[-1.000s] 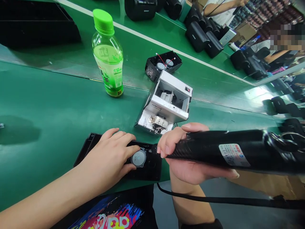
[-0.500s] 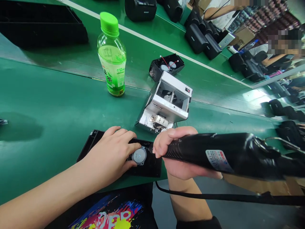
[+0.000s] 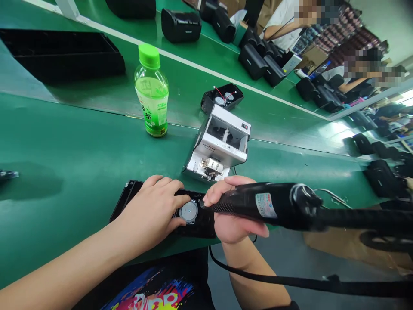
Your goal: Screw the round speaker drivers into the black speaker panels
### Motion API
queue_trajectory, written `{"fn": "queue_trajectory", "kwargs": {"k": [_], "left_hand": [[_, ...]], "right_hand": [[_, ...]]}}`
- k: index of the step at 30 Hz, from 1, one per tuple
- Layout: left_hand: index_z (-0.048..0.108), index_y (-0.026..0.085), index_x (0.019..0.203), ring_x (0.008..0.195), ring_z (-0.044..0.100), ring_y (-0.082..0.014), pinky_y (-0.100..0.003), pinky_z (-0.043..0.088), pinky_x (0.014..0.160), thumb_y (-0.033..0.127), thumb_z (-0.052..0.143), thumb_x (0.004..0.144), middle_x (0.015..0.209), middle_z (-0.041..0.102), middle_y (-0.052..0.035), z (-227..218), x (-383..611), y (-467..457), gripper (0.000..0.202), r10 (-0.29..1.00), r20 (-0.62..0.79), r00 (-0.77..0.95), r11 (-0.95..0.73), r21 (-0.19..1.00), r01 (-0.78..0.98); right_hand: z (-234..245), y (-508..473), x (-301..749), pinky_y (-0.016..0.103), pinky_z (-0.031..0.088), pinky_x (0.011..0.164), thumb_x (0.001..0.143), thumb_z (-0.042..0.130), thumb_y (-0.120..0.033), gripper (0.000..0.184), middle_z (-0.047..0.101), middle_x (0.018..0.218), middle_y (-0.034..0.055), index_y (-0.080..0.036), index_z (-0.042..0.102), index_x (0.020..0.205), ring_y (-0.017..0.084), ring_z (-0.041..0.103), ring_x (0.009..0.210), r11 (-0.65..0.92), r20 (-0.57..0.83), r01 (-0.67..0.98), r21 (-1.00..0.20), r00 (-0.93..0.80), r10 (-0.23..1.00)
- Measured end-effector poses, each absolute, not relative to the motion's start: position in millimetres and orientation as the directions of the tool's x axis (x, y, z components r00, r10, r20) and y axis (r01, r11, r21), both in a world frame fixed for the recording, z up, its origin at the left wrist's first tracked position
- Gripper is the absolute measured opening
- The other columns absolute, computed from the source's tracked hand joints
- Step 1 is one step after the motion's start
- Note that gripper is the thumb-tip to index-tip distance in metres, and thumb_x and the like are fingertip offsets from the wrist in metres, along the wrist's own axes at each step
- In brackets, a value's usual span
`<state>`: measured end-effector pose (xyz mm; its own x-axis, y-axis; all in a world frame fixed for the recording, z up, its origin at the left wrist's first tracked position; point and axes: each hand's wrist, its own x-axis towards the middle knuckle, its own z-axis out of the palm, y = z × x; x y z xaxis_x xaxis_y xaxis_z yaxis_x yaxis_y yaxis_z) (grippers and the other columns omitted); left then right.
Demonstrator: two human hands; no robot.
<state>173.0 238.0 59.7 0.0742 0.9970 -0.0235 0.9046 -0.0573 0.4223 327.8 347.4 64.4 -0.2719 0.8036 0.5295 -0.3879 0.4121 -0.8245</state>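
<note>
A black plastic panel [image 3: 200, 221] lies at the near edge of the green table, with a round silver speaker [image 3: 188, 212] set in it. My left hand [image 3: 151, 213] lies on the panel, its thumb and forefinger pinching the speaker's sides. My right hand [image 3: 230, 213] is wrapped round a black electric screwdriver [image 3: 274, 204], whose tip touches the panel just right of the speaker. The tool's cable [image 3: 274, 277] loops below my wrist.
A white screw feeder box [image 3: 219, 148] stands just behind my hands. A green-capped bottle [image 3: 151, 92] and a black housing with two small speakers [image 3: 222, 97] sit farther back. Black speaker cases [image 3: 180, 23] line the far belt, where other people sit. A black tray [image 3: 61, 54] is back left.
The view has tilted up and pulled back. My right hand has swung the screwdriver more end-on, its tip staying by the speaker. My left hand has kept its hold.
</note>
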Motion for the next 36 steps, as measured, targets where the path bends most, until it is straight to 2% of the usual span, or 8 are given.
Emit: {"fn": "queue_trajectory", "kwargs": {"k": [5,9,14,18,22,27,32,36], "left_hand": [[0.085,0.031,0.124,0.118,0.071,-0.0355,-0.062,0.051,0.115,0.032,0.099,0.083,0.126,0.077,-0.0072,59.6,174.8,237.3,0.043,0.998,-0.041,0.050,-0.028,0.424,0.905],[0.087,0.026,0.110,0.116,0.072,-0.0344,-0.059,0.050,0.112,0.037,0.099,0.084,0.123,0.078,-0.0080,60.6,175.7,237.6,0.031,0.997,-0.066,0.038,-0.005,0.435,0.900],[0.087,0.025,0.101,0.112,0.071,-0.0326,-0.054,0.049,0.107,0.043,0.102,0.080,0.117,0.077,-0.0076,60.7,176.0,238.7,0.032,0.998,-0.060,0.023,0.005,0.435,0.901],[0.085,0.024,0.101,0.110,0.070,-0.0318,-0.054,0.050,0.106,0.049,0.100,0.082,0.117,0.076,-0.0069,60.3,175.8,238.3,0.034,0.997,-0.077,0.030,0.009,0.454,0.891],[0.084,0.025,0.115,0.119,0.070,-0.0336,-0.057,0.049,0.113,0.050,0.097,0.085,0.126,0.076,-0.0083,61.8,174.8,236.7,0.041,0.995,-0.091,0.043,0.004,0.460,0.888],[0.084,0.026,0.123,0.125,0.070,-0.0356,-0.060,0.047,0.118,0.044,0.096,0.088,0.133,0.076,-0.0100,64.0,173.9,236.5,0.041,0.994,-0.097,0.059,-0.007,0.460,0.888],[0.085,0.027,0.119,0.122,0.070,-0.0351,-0.061,0.047,0.115,0.041,0.095,0.089,0.134,0.077,-0.0093,61.8,174.0,238.3,0.035,0.994,-0.082,0.076,-0.032,0.444,0.896],[0.086,0.028,0.117,0.119,0.070,-0.0356,-0.059,0.049,0.111,0.045,0.095,0.088,0.131,0.077,-0.0090,59.5,174.6,238.9,0.035,0.995,-0.075,0.069,-0.033,0.403,0.915]], "right_hand": [[130.8,344.7,350.2,0.034,0.055,0.049,0.087,0.069,-0.092,0.070,0.070,0.064,-0.0052,-0.032,0.078,0.122,0.018,0.059,0.048,0.309,0.418,-0.384,-0.870,-0.242,0.876],[171.1,365.3,345.5,0.036,0.055,0.049,0.094,0.070,-0.083,0.054,0.067,0.062,-0.0049,-0.032,0.082,0.110,0.018,0.057,0.048,0.429,0.520,-0.388,-0.816,-0.167,0.838],[147.3,400.0,308.9,0.034,0.048,0.038,0.088,0.067,-0.093,0.064,0.064,0.058,-0.0048,-0.030,0.079,0.097,0.019,0.056,0.042,0.441,0.616,-0.464,-0.768,-0.348,0.707],[133.6,404.2,298.5,0.031,0.043,0.034,0.096,0.047,-0.096,0.075,0.061,0.056,-0.0045,-0.028,0.077,0.105,0.017,0.052,0.038,0.464,0.625,-0.442,-0.767,-0.354,0.696],[140.7,396.0,310.0,0.030,0.047,0.037,0.094,0.048,-0.098,0.080,0.064,0.059,-0.0037,-0.026,0.079,0.112,0.016,0.054,0.040,0.379,0.540,-0.433,-0.817,-0.348,0.766],[159.5,362.2,350.2,0.037,0.054,0.045,0.090,0.067,-0.092,0.063,0.066,0.058,-0.0035,-0.035,0.084,0.110,0.019,0.057,0.044,0.273,0.395,-0.371,-0.888,-0.309,0.865],[155.5,325.7,386.5,0.043,0.056,0.047,0.107,0.067,-0.063,0.031,0.067,0.060,-0.0052,-0.039,0.080,0.121,0.021,0.059,0.042,0.325,0.408,-0.269,-0.907,-0.364,0.837],[130.0,313.7,394.1,0.044,0.061,0.052,0.113,0.054,-0.065,0.040,0.070,0.068,-0.0030,-0.035,0.074,0.130,0.021,0.065,0.051,0.266,0.386,-0.299,-0.916,-0.477,0.790]]}}
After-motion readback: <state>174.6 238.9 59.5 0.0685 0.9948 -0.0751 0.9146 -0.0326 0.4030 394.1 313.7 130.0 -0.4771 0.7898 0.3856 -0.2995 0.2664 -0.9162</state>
